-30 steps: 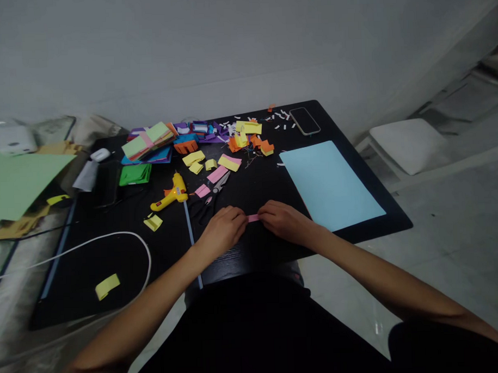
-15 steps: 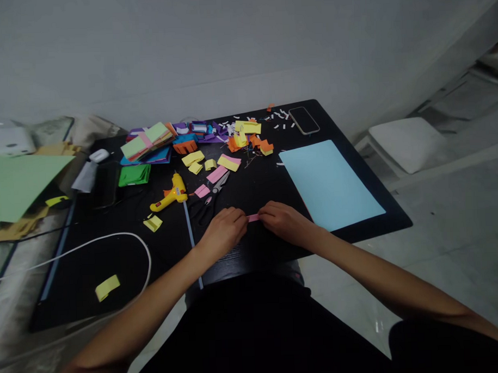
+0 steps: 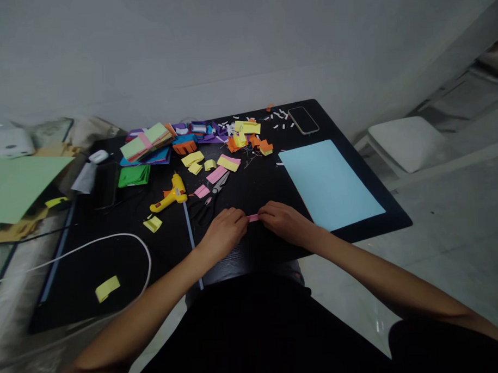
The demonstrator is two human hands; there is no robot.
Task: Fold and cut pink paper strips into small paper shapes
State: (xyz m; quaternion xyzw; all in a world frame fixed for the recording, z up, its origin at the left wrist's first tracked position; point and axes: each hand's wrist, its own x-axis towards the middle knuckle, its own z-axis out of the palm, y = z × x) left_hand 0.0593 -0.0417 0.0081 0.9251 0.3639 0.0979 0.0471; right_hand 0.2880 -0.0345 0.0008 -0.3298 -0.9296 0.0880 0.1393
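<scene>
Pink paper strip, lying crosswise, pinched at either end by both hands, left, right

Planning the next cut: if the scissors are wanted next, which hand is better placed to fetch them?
Probably the left hand. The scissors lie just beyond it, while the right hand sits farther off, nearer the blue sheet. Both hands pinch the pink strip.

Head-worn view, down over table
</scene>
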